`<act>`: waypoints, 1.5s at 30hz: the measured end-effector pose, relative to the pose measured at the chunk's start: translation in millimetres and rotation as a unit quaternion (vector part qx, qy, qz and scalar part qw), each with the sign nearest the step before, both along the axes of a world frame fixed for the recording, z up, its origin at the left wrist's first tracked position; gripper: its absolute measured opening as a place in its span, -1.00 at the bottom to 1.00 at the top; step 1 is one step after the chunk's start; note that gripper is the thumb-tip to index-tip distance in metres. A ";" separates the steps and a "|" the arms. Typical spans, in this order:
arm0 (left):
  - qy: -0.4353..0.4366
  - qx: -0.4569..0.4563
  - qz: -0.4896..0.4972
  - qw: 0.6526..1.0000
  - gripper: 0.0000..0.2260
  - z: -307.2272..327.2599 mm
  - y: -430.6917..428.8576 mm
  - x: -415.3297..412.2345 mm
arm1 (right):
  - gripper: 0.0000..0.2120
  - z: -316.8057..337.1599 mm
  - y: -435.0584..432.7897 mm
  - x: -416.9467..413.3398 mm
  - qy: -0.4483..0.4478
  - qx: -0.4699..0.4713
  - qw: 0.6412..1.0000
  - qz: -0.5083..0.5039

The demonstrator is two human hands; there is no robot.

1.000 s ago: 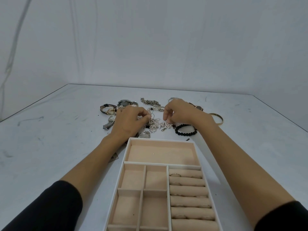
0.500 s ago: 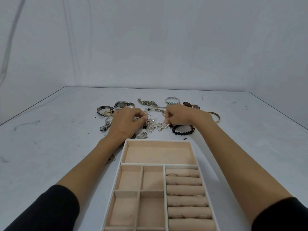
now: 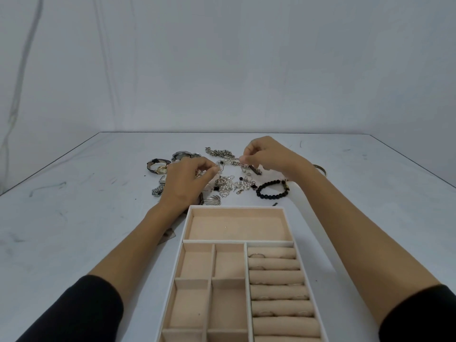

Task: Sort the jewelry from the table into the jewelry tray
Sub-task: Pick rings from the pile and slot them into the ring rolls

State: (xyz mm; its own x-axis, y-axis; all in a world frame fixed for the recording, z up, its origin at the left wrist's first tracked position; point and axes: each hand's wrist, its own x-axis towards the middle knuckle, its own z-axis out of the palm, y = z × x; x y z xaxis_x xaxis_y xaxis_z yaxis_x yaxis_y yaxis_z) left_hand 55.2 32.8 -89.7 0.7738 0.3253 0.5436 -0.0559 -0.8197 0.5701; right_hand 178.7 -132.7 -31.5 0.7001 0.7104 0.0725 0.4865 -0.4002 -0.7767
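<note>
The white, scuffed counter carried a rectangular jewelry tray with its long axis running straight away from the person, its wide open compartment at the far end. The tray had a hard white rim and a soft peach, velvet-like lining. Four small square cells sat at its near left and a column of padded rolls at its near right. Both forearms reached past the tray, with black sleeves at the near edge. The left hand hovered low over the jewelry, a tangled silvery heap just beyond the tray's far wall. The right hand was raised a little higher. Each had its thumb and forefinger pinched together on a fine chain, which stretched left to right between them. A black bead bracelet lay in a loop right of the heap, and two watches lay to its left. A gold bangle showed behind the right wrist. A ribbed, fan-shaped silver piece sat beside the tray's far left corner. Thin rings were tucked between the rolls.
</note>
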 end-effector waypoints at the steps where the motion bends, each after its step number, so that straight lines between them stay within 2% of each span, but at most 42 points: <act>1: -0.004 -0.008 -0.003 1.000 -0.80 1.2 -0.4 -2.8 | -0.86 2.1 -1.4 -1.4 0.006 0.020 1.000 -0.006; 6: -0.023 -0.053 -0.018 0.998 -0.84 12.5 -5.7 -16.7 | -0.87 11.2 -11.3 -13.9 -0.002 0.103 0.995 -0.020; 10: -0.022 -0.048 -0.048 0.997 -0.91 24.2 -24.2 -32.9 | -0.82 13.8 -24.9 -33.7 0.007 0.144 0.989 -0.018; 12: -0.025 -0.039 -0.062 0.997 -0.91 29.0 -36.7 -43.0 | -0.86 11.7 -34.2 -45.4 0.004 0.158 0.987 -0.015; 23: -0.064 -0.125 -0.086 0.986 -0.97 39.4 -85.0 -106.0 | -0.90 3.2 -107.2 -124.2 -0.001 0.173 0.985 0.005; 30: -0.049 -0.124 -0.101 0.986 -0.87 29.7 -90.2 -121.2 | -0.94 -25.7 -155.4 -174.9 -0.048 0.152 0.986 0.053; 36: -0.048 -0.107 -0.085 0.989 -0.96 28.4 -91.8 -121.0 | -0.95 -40.4 -171.9 -186.8 -0.081 0.144 0.985 0.059; 45: -0.046 -0.104 -0.063 0.992 -0.95 30.1 -92.2 -123.3 | -0.94 -44.2 -172.2 -189.5 -0.100 0.151 0.981 0.066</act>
